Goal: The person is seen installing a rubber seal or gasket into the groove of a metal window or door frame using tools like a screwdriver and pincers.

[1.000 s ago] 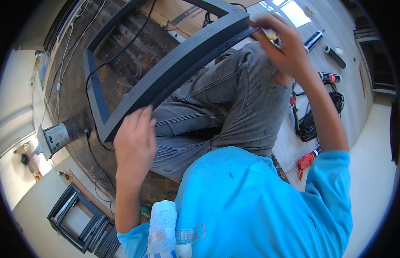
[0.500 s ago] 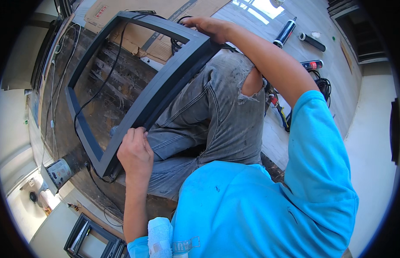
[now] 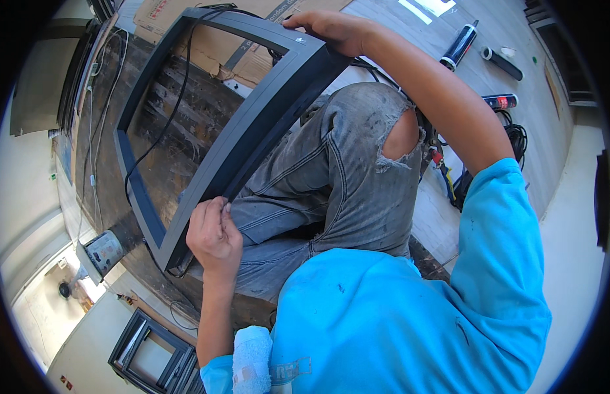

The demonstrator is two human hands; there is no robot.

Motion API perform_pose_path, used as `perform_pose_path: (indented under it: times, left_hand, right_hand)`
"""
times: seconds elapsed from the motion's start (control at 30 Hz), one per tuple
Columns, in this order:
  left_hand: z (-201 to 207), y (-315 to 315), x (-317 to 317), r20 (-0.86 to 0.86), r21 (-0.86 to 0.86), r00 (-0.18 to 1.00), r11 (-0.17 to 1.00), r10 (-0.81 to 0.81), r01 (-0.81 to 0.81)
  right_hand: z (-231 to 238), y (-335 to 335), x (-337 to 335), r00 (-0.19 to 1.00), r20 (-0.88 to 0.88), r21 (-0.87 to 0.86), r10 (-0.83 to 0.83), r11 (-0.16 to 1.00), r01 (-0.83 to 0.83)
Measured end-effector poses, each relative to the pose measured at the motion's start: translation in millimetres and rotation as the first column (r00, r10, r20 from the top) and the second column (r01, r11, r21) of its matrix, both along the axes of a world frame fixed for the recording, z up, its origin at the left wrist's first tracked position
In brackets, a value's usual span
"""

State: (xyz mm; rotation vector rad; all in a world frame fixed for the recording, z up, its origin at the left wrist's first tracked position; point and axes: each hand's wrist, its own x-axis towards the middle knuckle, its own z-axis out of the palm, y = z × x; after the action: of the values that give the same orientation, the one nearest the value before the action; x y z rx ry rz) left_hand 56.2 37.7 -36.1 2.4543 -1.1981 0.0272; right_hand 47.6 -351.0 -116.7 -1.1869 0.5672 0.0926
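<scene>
A dark grey rectangular frame (image 3: 252, 108) with an open middle stands tilted before my bent legs. My right hand (image 3: 334, 31) grips its far right corner, fingers over the top edge. At the near long side, my left hand (image 3: 214, 236) has its fingers curled against the edge, thumb near the fingertips. The fingers' undersides on both hands are hidden. A thin black cable (image 3: 180, 98) runs loosely across the frame's opening.
Flattened cardboard (image 3: 255, 56) lies beyond the frame on a stained dark board (image 3: 167, 115). To the right are sealant cartridges (image 3: 459, 46), pliers (image 3: 444, 172) and a coiled black cable (image 3: 517, 138). More dark frames (image 3: 150, 351) stand at lower left, near a small bucket (image 3: 103, 253).
The whole view has shifted slightly, so the surroundings sit further right. My right hand stays on the corner and my left hand stays at the near edge, its fingers a little differently bent.
</scene>
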Motion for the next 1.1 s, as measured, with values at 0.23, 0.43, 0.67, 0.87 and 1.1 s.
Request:
perform_pose_path:
  times: [0.23,0.43,0.67,0.87,1.1]
  left_hand:
    - [12,-62,-5,0.043,0.188,0.993,0.977,-0.109,0.099]
    - [7,-96,-7,-0.001,0.102,0.984,0.979,-0.177,0.177]
    - [-5,-98,-8,0.009,-0.068,0.983,0.981,-0.183,0.183]
    - [-8,-101,-9,-0.006,-0.108,0.990,0.984,-0.142,0.141]
    - [11,-132,-14,-0.005,0.142,0.972,0.962,-0.235,0.233]
  right_hand:
    - [11,18,-7,0.998,-0.031,0.056,0.058,0.997,-0.056]
    - [23,32,-13,0.995,-0.015,0.144,0.098,0.985,-0.095]
    - [40,41,-18,0.999,-0.048,0.120,0.015,0.993,-0.010]
    - [47,41,-18,0.998,-0.063,0.111,0.010,0.994,-0.003]
    - [34,39,-21,0.993,-0.005,0.195,0.121,0.974,-0.117]
